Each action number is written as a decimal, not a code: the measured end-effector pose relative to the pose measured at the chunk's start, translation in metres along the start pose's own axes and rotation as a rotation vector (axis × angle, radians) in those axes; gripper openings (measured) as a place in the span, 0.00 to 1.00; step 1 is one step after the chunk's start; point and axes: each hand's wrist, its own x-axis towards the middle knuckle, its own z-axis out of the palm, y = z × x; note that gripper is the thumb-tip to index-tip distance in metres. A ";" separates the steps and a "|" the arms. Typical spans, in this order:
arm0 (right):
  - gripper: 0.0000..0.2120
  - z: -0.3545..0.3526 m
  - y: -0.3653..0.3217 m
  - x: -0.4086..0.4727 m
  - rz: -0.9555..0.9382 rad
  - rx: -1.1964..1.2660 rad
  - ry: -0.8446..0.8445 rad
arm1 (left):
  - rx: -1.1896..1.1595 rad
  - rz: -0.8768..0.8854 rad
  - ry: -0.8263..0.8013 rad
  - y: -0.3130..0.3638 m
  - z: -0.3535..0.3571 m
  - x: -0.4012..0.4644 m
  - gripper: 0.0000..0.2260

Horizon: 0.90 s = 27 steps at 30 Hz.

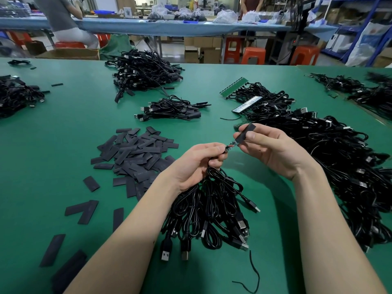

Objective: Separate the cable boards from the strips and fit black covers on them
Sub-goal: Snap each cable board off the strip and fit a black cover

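My left hand [199, 164] grips a bunch of black USB cables [212, 211] that hangs down onto the green table [63, 128]. It pinches one cable just behind its small green board [231, 144]. My right hand [273, 149] pinches a black cover [246, 132] between thumb and fingers, and the cover sits partly over the board's far end. A heap of loose black covers [135, 153] lies left of my hands. Green board strips [233, 87] with cables attached lie at the right rear.
Piles of black cables lie at the right [339, 166], centre rear [144, 71], middle [171, 110] and far left [17, 96]. Stray covers [84, 211] dot the near left. Beyond the table are orange stools [253, 56], boxes, another bench and seated people.
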 end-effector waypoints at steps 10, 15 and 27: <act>0.09 0.006 0.003 0.002 -0.019 0.028 -0.020 | -0.023 0.011 -0.032 0.000 -0.002 0.000 0.02; 0.08 0.003 -0.004 -0.002 0.025 -0.010 -0.038 | 0.029 -0.007 -0.091 -0.001 -0.001 0.000 0.02; 0.09 0.011 0.005 0.001 -0.041 0.043 -0.041 | 0.012 -0.005 -0.099 0.000 -0.001 -0.002 0.05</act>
